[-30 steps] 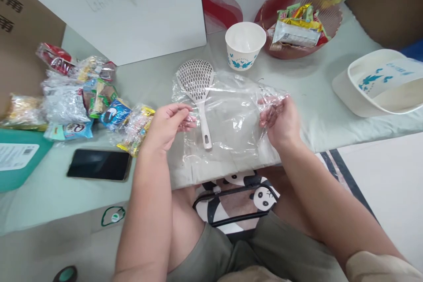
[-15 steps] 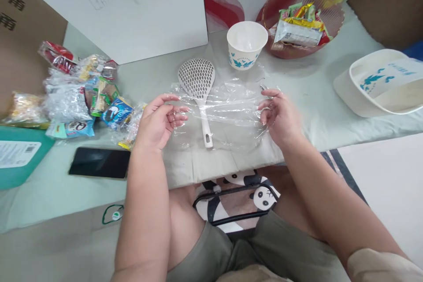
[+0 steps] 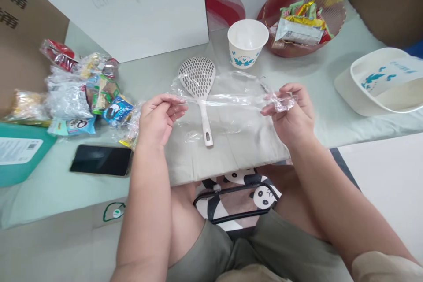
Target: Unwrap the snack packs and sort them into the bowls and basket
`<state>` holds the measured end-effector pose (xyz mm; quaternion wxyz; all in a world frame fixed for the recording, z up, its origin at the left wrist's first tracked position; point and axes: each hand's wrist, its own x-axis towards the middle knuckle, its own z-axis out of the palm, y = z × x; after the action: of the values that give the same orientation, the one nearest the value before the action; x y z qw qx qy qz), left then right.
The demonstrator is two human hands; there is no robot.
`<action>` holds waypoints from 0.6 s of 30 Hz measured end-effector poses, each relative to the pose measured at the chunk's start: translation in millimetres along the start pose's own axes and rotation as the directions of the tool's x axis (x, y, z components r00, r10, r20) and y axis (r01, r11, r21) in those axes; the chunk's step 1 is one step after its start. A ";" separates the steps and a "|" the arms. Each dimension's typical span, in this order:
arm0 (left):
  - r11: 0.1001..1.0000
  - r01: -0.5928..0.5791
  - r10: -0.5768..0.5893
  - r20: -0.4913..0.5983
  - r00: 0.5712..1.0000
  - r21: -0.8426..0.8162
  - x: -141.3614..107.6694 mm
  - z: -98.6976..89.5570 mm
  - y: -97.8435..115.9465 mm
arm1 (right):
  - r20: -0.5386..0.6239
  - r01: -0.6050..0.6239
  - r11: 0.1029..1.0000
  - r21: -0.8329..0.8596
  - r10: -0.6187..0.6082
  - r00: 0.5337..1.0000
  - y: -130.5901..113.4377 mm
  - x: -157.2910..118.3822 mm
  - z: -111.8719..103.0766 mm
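A clear plastic bag (image 3: 236, 100) stretches between my two hands over the table. Its left end is pinched in my left hand (image 3: 161, 119), whose fingers are closed. At the other end, my right hand (image 3: 292, 114) grips the bunched plastic, and a crumpled part sticks out over the fingers. Under or within the film lies a white slotted skimmer (image 3: 205, 119), its perforated head away from me and its handle toward me; whether it is inside the bag I cannot tell. Just beyond the bag stands a white paper bowl (image 3: 245, 55) with blue leaf prints.
Wrapped snacks (image 3: 68, 97) are heaped at the left, with a black phone (image 3: 101, 160) and a teal folder (image 3: 16, 172) nearer. A pink bowl (image 3: 280, 48) of snacks and a white bin (image 3: 353, 90) stand at the right. Boxes (image 3: 158, 9) line the back.
My right hand has moved right and slightly outward, with plastic now bunched in its fingers. The bag is drawn tighter into a narrow band across the skimmer. My left hand has barely moved.
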<state>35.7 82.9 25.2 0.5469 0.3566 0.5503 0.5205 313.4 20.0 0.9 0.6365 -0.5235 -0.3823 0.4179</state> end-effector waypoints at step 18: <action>0.974 0.192 -0.201 0.069 0.977 0.117 -0.7 1.3 5.5 | 0.124 0.017 0.999 0.029 -0.021 0.992 6.1 -1.1 -7.9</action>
<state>36.1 83.6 30.8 0.5971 0.3504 0.5881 0.4181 319.5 16.9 -6.4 0.6227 -0.4840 -0.4202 0.4488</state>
